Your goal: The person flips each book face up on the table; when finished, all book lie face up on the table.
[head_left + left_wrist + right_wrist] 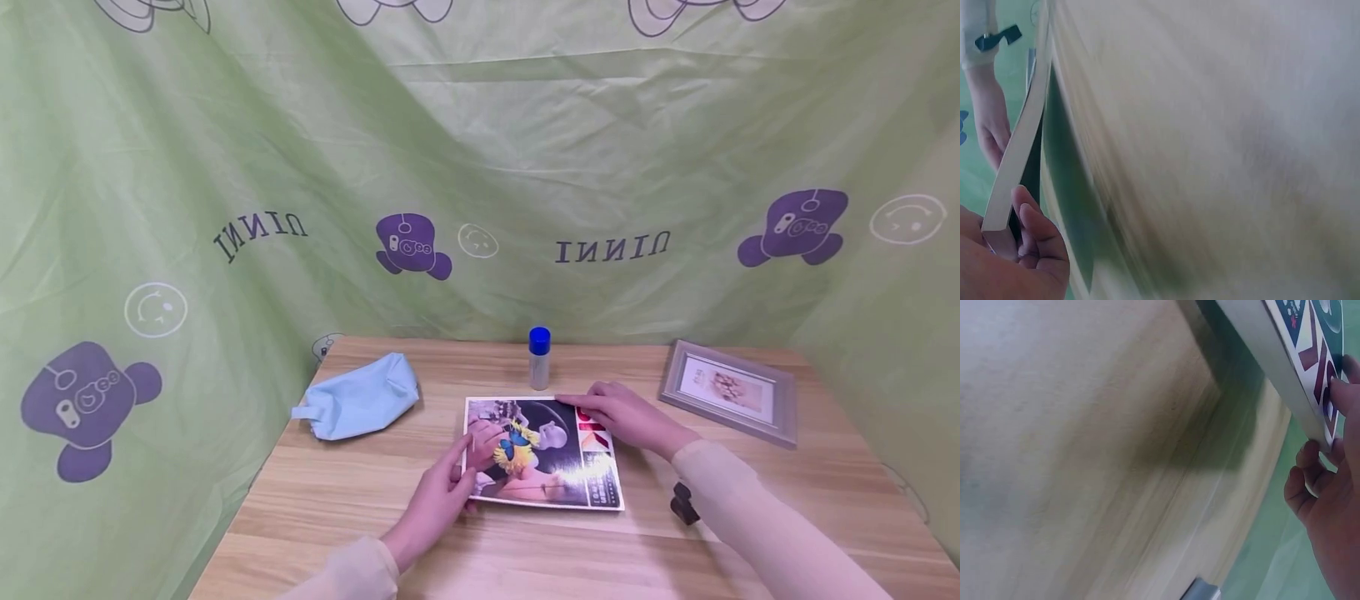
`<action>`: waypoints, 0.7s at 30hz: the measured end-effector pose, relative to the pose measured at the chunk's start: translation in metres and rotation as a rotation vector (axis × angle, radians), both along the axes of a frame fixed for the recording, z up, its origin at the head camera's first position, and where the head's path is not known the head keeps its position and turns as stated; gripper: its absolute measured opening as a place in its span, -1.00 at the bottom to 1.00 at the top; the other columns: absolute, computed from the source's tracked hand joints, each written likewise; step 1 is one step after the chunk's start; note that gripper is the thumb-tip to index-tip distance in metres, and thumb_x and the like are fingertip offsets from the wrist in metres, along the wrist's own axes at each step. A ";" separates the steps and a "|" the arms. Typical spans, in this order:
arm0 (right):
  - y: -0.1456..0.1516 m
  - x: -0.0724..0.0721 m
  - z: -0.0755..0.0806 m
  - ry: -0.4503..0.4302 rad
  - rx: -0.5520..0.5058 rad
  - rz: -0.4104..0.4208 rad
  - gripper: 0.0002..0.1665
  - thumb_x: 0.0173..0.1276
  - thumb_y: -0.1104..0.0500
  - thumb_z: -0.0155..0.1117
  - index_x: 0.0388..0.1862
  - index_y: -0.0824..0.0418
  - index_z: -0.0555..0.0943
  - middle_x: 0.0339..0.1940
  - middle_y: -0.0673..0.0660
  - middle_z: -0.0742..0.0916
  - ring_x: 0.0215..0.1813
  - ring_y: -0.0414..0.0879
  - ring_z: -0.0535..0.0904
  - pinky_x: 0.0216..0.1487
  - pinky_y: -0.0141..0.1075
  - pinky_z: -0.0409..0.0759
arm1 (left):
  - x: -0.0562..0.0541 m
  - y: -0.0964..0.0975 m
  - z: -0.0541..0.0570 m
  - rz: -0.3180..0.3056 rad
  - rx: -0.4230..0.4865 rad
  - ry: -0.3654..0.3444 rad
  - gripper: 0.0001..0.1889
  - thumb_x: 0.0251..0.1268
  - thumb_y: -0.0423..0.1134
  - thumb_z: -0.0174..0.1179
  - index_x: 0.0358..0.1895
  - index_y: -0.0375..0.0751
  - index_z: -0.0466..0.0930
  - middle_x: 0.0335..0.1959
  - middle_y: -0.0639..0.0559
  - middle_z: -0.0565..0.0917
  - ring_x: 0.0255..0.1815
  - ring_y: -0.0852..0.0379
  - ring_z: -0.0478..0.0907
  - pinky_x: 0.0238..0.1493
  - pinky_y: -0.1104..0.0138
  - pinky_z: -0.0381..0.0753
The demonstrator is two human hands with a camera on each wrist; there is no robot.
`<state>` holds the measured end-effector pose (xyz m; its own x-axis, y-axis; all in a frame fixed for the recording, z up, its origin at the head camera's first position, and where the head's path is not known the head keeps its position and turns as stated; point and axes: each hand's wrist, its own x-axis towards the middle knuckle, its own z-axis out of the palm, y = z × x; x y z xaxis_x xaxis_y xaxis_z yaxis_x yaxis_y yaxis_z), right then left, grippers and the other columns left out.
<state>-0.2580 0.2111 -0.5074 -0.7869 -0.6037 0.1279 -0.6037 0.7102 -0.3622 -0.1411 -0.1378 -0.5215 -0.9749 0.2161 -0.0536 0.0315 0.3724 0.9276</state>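
A thick softcover book (555, 492) with a glossy picture cover is held between both hands over the middle of the wooden table (337, 517). My left hand (435, 500) grips its left edge. In the left wrist view, curled fingers (1038, 228) show at the corner, and a gap parts the book's page edge (1022, 156) from the tabletop. At the far right corner, my right hand (637, 421) pinches the book, some fingers on the cover and others below. The right wrist view shows the book's shadow on the table beneath it.
A small cylinder with a blue cap (539, 342) stands upright behind the book. Back left lies a light blue zip pouch (363, 398); at the right is a grey picture frame (780, 417). A green printed curtain (525, 150) hangs around the table.
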 end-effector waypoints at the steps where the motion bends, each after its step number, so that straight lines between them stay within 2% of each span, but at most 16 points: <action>1: -0.002 -0.002 0.000 -0.006 0.005 0.003 -0.38 0.55 0.25 0.24 0.51 -0.16 0.54 -0.13 -0.04 0.63 -0.11 -0.12 0.51 -0.01 -0.09 0.55 | 0.002 0.001 0.000 -0.001 0.000 -0.007 -0.32 0.58 -0.33 0.13 0.67 -0.21 0.12 -0.51 -0.03 0.60 -0.55 0.03 0.64 -0.55 0.27 0.66; 10: -0.012 -0.012 -0.007 0.012 0.073 0.072 -0.39 0.56 0.23 0.24 0.49 -0.21 0.55 -0.11 0.02 0.63 -0.14 -0.12 0.48 -0.06 -0.12 0.56 | 0.022 0.007 0.000 -0.017 0.054 -0.074 -0.26 0.56 -0.30 0.17 0.68 -0.25 0.06 -0.58 -0.03 0.61 -0.63 0.07 0.61 -0.58 0.26 0.68; 17: -0.017 -0.015 -0.012 0.074 0.093 0.105 -0.38 0.55 0.21 0.23 0.50 -0.25 0.54 -0.02 0.09 0.64 -0.06 -0.04 0.49 0.04 -0.03 0.56 | 0.028 0.011 -0.002 -0.010 0.086 -0.096 -0.23 0.56 -0.29 0.17 0.67 -0.37 -0.01 -0.57 -0.04 0.59 -0.63 0.07 0.61 -0.56 0.25 0.69; 21: -0.022 -0.016 -0.015 0.097 0.121 0.128 -0.46 0.60 0.07 0.21 0.50 -0.24 0.53 0.01 0.10 0.64 -0.03 -0.02 0.49 0.06 -0.01 0.54 | 0.032 0.012 -0.005 -0.025 0.106 -0.107 -0.21 0.57 -0.30 0.16 0.66 -0.41 -0.07 -0.58 -0.05 0.61 -0.62 0.06 0.61 -0.56 0.28 0.68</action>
<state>-0.2745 0.1895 -0.5226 -0.6904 -0.7134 0.1202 -0.7197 0.6604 -0.2144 -0.1090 -0.1254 -0.5267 -0.9590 0.2505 -0.1328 -0.0617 0.2729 0.9601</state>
